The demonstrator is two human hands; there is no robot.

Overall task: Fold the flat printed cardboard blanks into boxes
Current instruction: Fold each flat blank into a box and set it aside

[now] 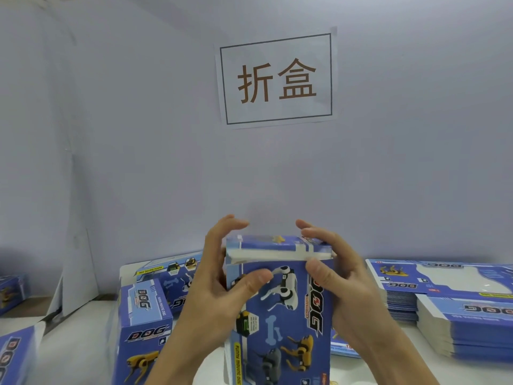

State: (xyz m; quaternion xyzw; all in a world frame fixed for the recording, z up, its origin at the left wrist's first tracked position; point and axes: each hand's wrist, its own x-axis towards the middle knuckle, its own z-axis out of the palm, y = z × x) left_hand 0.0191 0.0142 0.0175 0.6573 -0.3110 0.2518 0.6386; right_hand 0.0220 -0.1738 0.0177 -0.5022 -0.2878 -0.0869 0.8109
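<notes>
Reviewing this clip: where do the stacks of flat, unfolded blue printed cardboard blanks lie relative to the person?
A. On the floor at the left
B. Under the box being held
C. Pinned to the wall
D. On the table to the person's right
D: the stacks of flat blue printed cardboard blanks lie on the white table at the right, while both hands, left and right, hold an upright blue printed cardboard box.

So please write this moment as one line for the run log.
stage: closing top flap | left hand: holds box | right hand: holds box | flat blanks: stacked right
</notes>
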